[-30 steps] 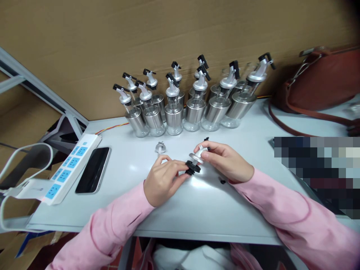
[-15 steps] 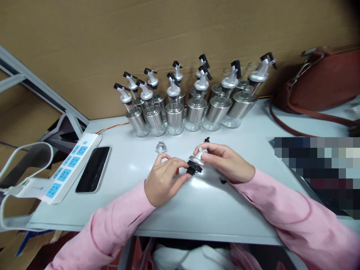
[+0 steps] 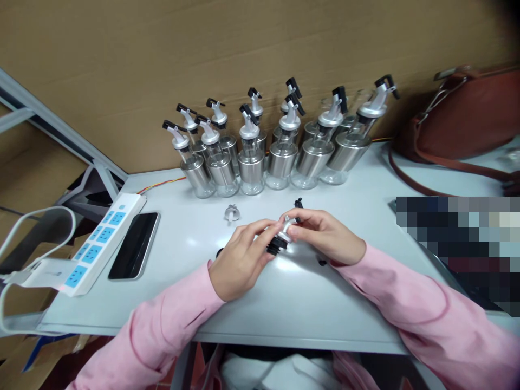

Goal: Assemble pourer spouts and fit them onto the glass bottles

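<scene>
Between my two hands is a silver pourer top with a black ribbed stopper [image 3: 277,245] at its lower end. My left hand [image 3: 244,259] grips it from the left, its fingers over the silver part and stopper. The fingers of my right hand [image 3: 329,235] pinch the silver part from the right. Beyond my left hand lies a loose silver cap piece [image 3: 232,213]. A small black part [image 3: 298,203] is just behind my right hand, and another black piece [image 3: 322,263] lies below it.
Several glass and steel bottles [image 3: 252,170] with pourer tops stand along the cardboard back wall. At the left are a power strip [image 3: 101,244] and a phone [image 3: 135,245]. A brown bag [image 3: 467,119] sits at the back right of the table [image 3: 300,319].
My left fingers have moved up over the pourer top, which is tilted slightly differently and more covered. A black piece now shows at the left edge of my left hand.
</scene>
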`<state>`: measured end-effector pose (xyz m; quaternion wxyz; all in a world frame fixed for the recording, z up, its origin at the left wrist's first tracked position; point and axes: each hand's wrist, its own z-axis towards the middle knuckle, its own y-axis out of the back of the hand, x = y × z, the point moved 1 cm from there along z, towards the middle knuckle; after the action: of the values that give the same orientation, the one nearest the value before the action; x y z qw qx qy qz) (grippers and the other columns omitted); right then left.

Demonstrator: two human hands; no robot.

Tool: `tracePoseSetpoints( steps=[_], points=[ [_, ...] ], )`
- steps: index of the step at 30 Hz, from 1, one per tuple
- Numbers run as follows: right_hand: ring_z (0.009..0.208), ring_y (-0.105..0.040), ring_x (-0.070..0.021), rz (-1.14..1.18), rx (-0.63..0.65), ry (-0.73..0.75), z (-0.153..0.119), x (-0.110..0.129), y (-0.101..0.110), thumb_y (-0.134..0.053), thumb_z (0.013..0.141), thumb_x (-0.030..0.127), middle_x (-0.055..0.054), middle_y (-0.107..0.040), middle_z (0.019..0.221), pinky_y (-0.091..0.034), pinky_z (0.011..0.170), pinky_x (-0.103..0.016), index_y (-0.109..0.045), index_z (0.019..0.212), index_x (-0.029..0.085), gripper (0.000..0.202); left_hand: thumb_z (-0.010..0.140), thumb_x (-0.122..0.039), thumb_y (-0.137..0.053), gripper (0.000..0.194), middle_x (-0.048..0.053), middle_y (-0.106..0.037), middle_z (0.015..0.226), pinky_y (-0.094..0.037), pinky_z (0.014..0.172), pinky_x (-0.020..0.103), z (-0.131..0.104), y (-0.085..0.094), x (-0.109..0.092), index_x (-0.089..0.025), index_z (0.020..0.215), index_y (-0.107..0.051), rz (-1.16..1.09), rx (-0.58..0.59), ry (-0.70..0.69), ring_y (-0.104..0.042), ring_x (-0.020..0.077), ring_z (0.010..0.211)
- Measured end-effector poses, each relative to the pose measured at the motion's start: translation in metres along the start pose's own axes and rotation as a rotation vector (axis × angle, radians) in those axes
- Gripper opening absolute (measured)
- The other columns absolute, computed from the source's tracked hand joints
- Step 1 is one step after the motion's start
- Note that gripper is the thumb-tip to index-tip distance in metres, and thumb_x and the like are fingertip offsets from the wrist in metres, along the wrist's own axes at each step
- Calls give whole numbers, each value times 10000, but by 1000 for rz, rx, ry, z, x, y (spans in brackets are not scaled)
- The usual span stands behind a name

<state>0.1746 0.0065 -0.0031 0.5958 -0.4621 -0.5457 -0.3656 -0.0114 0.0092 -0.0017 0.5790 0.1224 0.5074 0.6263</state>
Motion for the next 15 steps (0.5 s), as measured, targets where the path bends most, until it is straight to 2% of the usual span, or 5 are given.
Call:
tracePoseSetpoints(
  steps=[5, 15],
  points=[
    [564, -531, -92, 29, 64, 2, 0, -3, 2, -624, 758, 285, 29, -579, 606, -409, 603, -238, -608, 824, 147, 155, 923, -193, -350, 423, 127, -421, 1190, -396, 920, 394, 1, 0, 0, -196, 1331, -237, -9, 39, 27, -432, 239, 1101],
    [533, -570, -90, 58, 53, -43, 0, -3, 1, -666, 722, 297, 26, -608, 632, -451, 587, -234, -587, 808, 152, 187, 928, -215, -347, 298, 109, -473, 1129, -376, 880, 363, 2, 4, -1, -183, 1225, -335, 19, 46, 42, -469, 215, 1045]
  ],
)
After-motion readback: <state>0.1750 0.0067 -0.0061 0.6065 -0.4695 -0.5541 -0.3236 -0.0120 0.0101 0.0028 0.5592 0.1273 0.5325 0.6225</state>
